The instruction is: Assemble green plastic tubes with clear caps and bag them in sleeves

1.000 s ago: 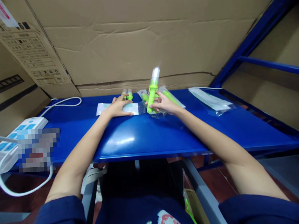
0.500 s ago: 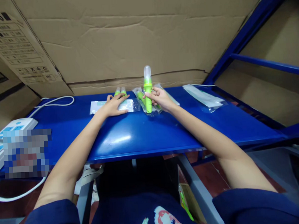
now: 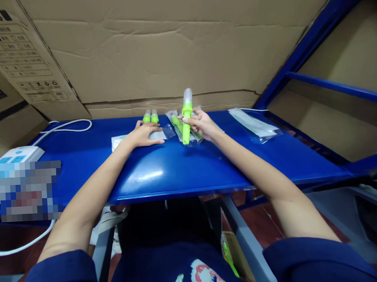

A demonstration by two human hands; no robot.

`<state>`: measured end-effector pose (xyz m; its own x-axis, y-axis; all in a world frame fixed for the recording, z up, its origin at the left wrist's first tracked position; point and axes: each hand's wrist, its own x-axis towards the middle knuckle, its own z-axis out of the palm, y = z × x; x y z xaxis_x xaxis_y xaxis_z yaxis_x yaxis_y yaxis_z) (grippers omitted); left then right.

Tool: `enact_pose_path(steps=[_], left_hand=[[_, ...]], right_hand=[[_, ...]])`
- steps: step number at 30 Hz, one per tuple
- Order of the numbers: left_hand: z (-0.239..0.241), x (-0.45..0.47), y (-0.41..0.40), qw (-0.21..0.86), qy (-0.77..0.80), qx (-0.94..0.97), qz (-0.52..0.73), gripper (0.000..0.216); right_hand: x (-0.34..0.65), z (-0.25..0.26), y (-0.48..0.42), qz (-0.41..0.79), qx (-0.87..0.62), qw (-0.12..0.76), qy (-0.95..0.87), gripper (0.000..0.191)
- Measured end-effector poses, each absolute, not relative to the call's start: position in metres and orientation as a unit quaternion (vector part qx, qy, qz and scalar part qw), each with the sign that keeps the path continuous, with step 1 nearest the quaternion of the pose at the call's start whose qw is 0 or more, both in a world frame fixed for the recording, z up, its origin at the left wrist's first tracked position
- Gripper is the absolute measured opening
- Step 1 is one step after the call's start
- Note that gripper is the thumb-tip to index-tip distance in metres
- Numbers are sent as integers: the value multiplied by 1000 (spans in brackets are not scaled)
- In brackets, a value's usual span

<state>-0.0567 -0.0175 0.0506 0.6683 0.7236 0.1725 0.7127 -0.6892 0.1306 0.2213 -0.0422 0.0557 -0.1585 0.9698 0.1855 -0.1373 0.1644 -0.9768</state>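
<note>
In my right hand is a lime-green stick with a clear cap, pinched around its middle. It stands nearly upright, cap up and leaning slightly right. Behind its lower end, a clear plastic bag with more green pieces inside lies on the blue table. My left hand rests over a flat clear-wrapped packet, thumb apart from the fingers. Just beyond those fingers are two similar capped green sticks, side by side; whether the fingertips touch them I cannot tell.
Another flat clear-wrapped packet lies on the blue table to the right. At the left are a white power strip and its cable. Cardboard walls the back; a blue metal frame rises at the right.
The held green stick has tilted, its cap going slightly right and its lower end slightly left. My left hand's fingers are closer together over the packet. The whole view has shifted a little.
</note>
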Motion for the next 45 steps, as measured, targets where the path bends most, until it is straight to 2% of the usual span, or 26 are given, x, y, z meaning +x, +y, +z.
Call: enact_pose_path(steps=[3, 7, 12, 22, 31, 45], left_hand=[[50, -57, -17, 23, 394, 912, 111, 71], [49, -58, -15, 18, 395, 910, 121, 69], [50, -56, -14, 14, 396, 909, 127, 81], [56, -51, -22, -5, 404, 905, 131, 89], [55, -47, -23, 10, 389, 909, 148, 99], [56, -42, -24, -10, 376, 913, 159, 91]], right_hand=[[222, 56, -42, 522, -381, 518, -560, 59], [221, 56, -41, 541, -372, 534, -533, 48], [218, 57, -40, 553, -342, 549, -525, 55], [224, 63, -34, 583, -310, 600, -452, 63], [218, 66, -40, 587, -316, 604, -436, 59], [217, 63, -38, 579, -332, 605, -434, 60]])
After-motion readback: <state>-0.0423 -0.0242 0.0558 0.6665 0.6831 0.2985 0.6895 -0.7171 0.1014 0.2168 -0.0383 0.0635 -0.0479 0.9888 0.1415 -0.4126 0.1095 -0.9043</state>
